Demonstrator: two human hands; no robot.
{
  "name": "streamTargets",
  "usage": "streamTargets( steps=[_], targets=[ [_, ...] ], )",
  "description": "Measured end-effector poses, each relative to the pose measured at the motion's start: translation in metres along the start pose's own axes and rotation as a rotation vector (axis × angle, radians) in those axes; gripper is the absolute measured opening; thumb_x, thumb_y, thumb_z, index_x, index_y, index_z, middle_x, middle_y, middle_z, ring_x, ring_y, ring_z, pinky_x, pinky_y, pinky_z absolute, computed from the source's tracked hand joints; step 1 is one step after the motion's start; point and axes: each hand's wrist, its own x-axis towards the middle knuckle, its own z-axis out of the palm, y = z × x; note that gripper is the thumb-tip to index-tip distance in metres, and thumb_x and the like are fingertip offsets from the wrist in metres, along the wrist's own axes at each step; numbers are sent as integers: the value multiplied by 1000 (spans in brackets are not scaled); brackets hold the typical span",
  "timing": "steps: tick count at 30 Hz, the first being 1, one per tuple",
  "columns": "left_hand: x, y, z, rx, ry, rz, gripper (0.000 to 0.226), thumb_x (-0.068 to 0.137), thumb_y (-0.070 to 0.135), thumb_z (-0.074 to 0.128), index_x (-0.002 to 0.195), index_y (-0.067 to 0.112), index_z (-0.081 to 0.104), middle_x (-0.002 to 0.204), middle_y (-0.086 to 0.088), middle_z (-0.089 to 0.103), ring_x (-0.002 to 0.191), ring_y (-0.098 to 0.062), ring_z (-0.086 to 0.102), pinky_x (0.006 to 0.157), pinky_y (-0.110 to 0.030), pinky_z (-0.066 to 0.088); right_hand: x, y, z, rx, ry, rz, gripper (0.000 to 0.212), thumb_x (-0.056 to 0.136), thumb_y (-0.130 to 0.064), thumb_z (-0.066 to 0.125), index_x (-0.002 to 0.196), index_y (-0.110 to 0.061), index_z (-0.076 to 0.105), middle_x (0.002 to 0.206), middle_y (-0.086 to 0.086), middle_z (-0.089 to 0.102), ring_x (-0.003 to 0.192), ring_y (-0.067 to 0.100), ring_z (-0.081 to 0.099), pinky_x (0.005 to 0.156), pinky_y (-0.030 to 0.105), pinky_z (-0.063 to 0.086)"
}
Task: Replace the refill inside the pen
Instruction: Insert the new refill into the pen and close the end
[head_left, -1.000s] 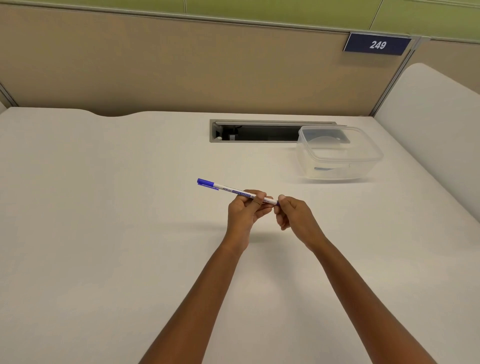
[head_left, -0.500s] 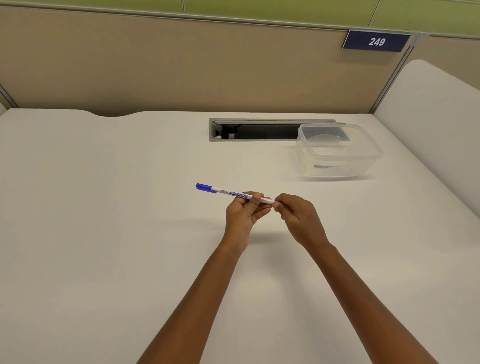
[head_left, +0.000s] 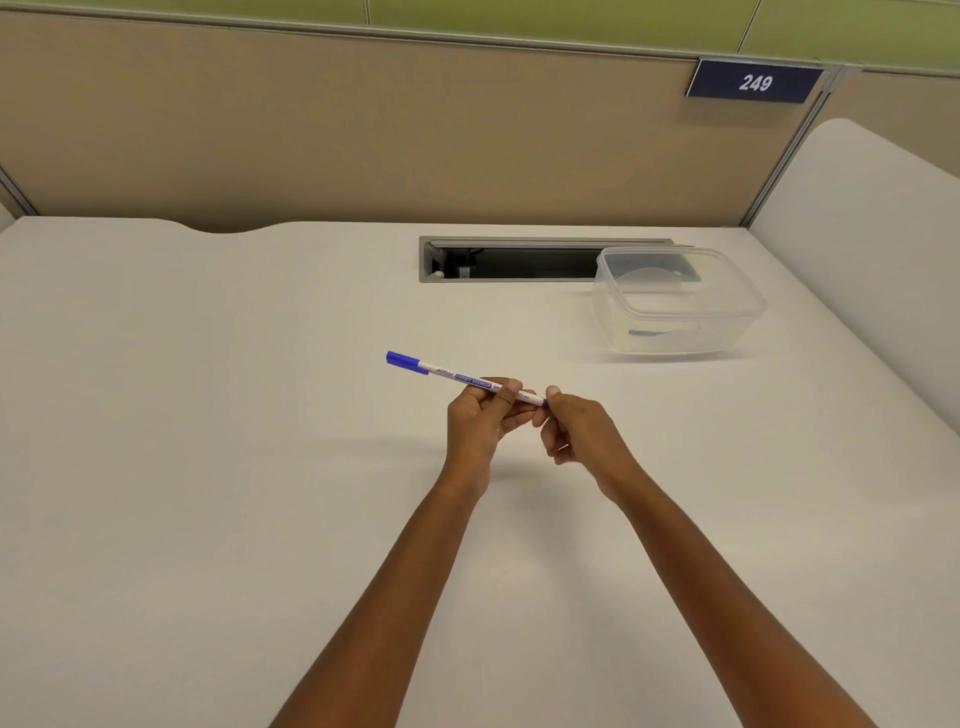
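A: What lies at the left?
B: Only the white table (head_left: 182, 415), with a beige partition (head_left: 311, 130) standing behind it.
A: And where is the pen?
B: The pen (head_left: 457, 375) is up off the table, near the middle, held between both hands. It runs almost level, slanting a little. Its blue cap (head_left: 405, 361) points left and away, and the white barrel with blue print leads right into the fingers.
A: How does the left hand hold it?
B: The left hand (head_left: 480, 421) is closed round the barrel's right half, thumb on top, fingers curled beneath.
A: And the right hand?
B: The right hand (head_left: 576, 431) is just beside the left, nearly touching it. Its thumb and forefinger pinch the pen's right end, where a bit of blue shows. The other fingers are curled under the palm.
A: What is further right?
B: Behind the hands a dark cable slot (head_left: 519, 262) is sunk into the table. At its right end stands a clear plastic container (head_left: 675, 312), well apart from the hands. Something thin and dark (head_left: 649, 332) lies on its bottom, too small to tell what it is.
A: Anything past that?
B: A blue plate (head_left: 756, 82) reading 249 on the partition's top edge, and a white side panel (head_left: 872, 234) at the table's right edge.
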Motion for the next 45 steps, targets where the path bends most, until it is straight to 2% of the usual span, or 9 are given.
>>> streamTargets(
  steps=[5, 11, 18, 23, 25, 29, 34, 39, 45],
  targets=[
    [-1, -1, -5, -37, 72, -25, 10, 90, 8, 53, 84, 7, 60, 79, -10, 65, 64, -9, 69, 67, -18, 57, -1, 12, 4, -334, 131, -317, 12, 94, -28, 45, 87, -20, 49, 66, -2, 58, 68, 19, 56, 68, 33, 45],
    [-4, -3, -3, -64, 47, -41, 11, 91, 8, 50, 85, 6, 59, 80, -10, 64, 65, -8, 69, 66, -17, 57, 2, 18, 3, -459, 176, -410, 20, 93, -19, 45, 77, -16, 56, 64, -5, 53, 65, 13, 50, 61, 28, 39],
    [-3, -2, -1, -57, -18, -12, 12, 92, 8, 49, 83, 8, 58, 67, 3, 71, 68, -9, 69, 66, -18, 56, 4, 9, 4, -77, 134, -235, 37, 93, -16, 45, 56, -13, 44, 47, -5, 36, 44, 6, 31, 49, 20, 27],
    [-2, 0, -3, -12, -45, 6, 11, 90, 7, 52, 81, 8, 58, 65, 3, 71, 68, -9, 69, 65, -17, 55, 3, 0, 2, 365, -62, 181, 40, 93, -24, 41, 55, -16, 41, 42, -8, 29, 39, 8, 28, 41, 17, 27],
    [-2, -1, -4, -5, -27, -2, 11, 90, 7, 52, 81, 8, 59, 66, 3, 70, 67, -9, 69, 65, -17, 55, 2, 0, 2, 385, -90, 215, 40, 94, -27, 40, 56, -16, 43, 42, -8, 32, 37, 7, 32, 42, 17, 30],
    [-3, -1, -3, -46, 22, -18, 12, 91, 8, 52, 82, 7, 60, 73, -4, 69, 66, -11, 69, 66, -18, 56, -2, 8, 6, 80, 58, -28, 39, 97, -28, 36, 66, -15, 56, 49, -4, 47, 40, 5, 44, 49, 18, 39],
    [-4, -2, -2, -67, 62, -42, 11, 91, 8, 52, 84, 7, 60, 79, -9, 67, 66, -11, 69, 67, -18, 57, -4, 23, 5, -286, 171, -367, 11, 93, -19, 46, 93, -17, 57, 66, -5, 56, 62, 5, 55, 64, 23, 44],
    [-7, -4, 0, -87, 58, -62, 12, 90, 8, 52, 82, 7, 60, 68, -1, 70, 64, -10, 69, 64, -17, 57, -2, 25, 0, -611, 290, -583, 33, 90, -29, 37, 87, -6, 60, 72, 3, 53, 67, 20, 49, 61, 25, 37],
    [-8, -4, 0, -78, -7, -42, 14, 93, 9, 48, 83, 5, 58, 62, 3, 71, 65, -9, 69, 64, -17, 56, 0, 10, -2, -131, 84, -204, 36, 90, -11, 46, 55, -16, 53, 45, -8, 43, 44, 4, 37, 53, 23, 32]
  ],
)
